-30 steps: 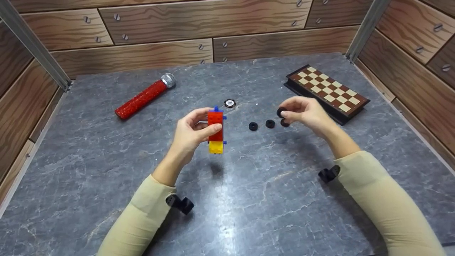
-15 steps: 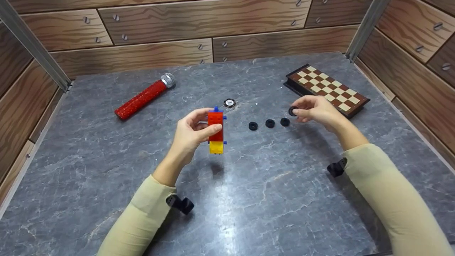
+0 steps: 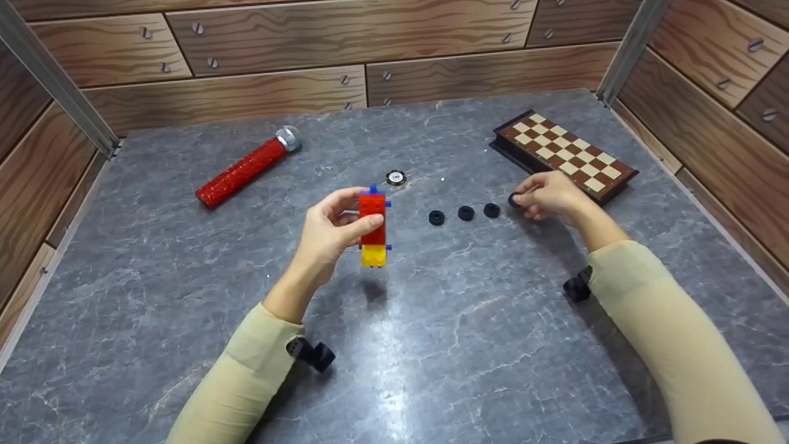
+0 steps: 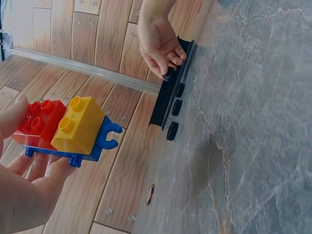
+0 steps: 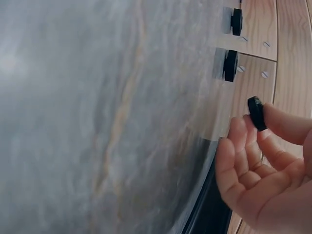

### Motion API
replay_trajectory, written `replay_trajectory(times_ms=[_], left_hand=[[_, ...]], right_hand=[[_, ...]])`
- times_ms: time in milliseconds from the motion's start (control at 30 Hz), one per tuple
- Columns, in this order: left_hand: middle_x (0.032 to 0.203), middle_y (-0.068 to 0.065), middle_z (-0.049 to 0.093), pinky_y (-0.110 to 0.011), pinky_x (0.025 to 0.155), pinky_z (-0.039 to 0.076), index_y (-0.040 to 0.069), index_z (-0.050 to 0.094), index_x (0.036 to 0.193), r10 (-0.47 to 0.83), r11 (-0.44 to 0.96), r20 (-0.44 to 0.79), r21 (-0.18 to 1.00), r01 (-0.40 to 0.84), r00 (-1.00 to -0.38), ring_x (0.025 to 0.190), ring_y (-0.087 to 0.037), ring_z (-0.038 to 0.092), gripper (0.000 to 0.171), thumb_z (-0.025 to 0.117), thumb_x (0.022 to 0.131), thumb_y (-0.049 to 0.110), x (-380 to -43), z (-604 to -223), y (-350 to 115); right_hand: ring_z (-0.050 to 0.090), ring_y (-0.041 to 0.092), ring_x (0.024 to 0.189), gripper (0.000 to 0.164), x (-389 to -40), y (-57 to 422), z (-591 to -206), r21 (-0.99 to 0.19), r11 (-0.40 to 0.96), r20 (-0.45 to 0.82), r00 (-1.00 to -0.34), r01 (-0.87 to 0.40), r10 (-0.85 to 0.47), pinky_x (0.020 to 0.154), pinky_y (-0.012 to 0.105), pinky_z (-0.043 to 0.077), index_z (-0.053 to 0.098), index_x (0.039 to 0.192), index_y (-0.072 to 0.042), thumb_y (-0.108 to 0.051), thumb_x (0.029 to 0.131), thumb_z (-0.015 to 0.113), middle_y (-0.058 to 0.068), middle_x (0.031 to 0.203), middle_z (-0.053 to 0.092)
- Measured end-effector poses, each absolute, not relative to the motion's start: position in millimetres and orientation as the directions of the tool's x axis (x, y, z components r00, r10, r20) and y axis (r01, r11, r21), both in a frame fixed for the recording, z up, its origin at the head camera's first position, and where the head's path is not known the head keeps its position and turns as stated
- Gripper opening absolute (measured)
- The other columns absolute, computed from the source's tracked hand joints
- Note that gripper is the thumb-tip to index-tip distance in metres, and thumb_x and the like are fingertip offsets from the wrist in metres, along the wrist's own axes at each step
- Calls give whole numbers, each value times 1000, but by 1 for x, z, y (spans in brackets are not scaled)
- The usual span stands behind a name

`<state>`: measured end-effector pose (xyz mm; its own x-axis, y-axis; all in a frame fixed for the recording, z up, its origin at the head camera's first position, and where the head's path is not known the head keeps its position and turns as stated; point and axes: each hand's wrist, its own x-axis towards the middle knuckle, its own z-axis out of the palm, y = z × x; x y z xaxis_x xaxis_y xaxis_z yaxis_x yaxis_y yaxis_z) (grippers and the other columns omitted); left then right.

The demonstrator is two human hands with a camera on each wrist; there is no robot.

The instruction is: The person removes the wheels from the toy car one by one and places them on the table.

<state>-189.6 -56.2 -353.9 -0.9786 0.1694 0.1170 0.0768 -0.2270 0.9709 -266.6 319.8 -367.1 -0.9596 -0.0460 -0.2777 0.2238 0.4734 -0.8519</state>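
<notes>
My left hand (image 3: 330, 231) holds a toy brick car (image 3: 372, 222) up over the table, thumb across its red block. In the left wrist view the car shows a red block (image 4: 41, 122) and a yellow block (image 4: 78, 126) on a blue wheel base (image 4: 100, 146) with a clip at one end. My right hand (image 3: 548, 196) pinches a small black toy wheel (image 5: 256, 113) between thumb and fingers, low over the table. Three more black wheels lie in a row to its left: a near one (image 3: 491, 210), a middle one (image 3: 466, 213) and a far one (image 3: 436, 217).
A folded chessboard (image 3: 570, 151) lies at the back right, just behind my right hand. A poker chip (image 3: 396, 177) sits beyond the car. At the back left lies a red glittery microphone (image 3: 246, 169). Wood-patterned walls (image 3: 277, 43) bound the table on the back and sides.
My right hand has moved the pinched wheel rightward, away from above the row, then slightly lower towards the table. The left hand with the car has stayed in place.
</notes>
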Motion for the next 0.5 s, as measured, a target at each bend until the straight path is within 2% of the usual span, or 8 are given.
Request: replay_trajectory(times_ms=[267, 500], left_hand=[[100, -16, 62, -36, 65, 55, 3, 60, 117, 175, -229, 124, 970, 82, -977, 83, -26, 64, 46, 77, 74, 4, -189, -352, -56], [100, -16, 62, -35, 67, 55, 4, 60, 117, 173, -243, 112, 968, 67, -979, 84, -27, 64, 46, 77, 74, 3, -189, -353, -58]], right_hand=[[57, 11, 52, 21, -268, 318, -370, -789, 549, -338, -941, 275, -15, 51, 27, 51, 55, 100, 6, -5, 86, 65, 2, 68, 60], [58, 10, 53, 22, -270, 321, -369, -784, 553, -350, -936, 281, -21, 52, 28, 51, 55, 101, 5, -7, 86, 66, 1, 69, 61]])
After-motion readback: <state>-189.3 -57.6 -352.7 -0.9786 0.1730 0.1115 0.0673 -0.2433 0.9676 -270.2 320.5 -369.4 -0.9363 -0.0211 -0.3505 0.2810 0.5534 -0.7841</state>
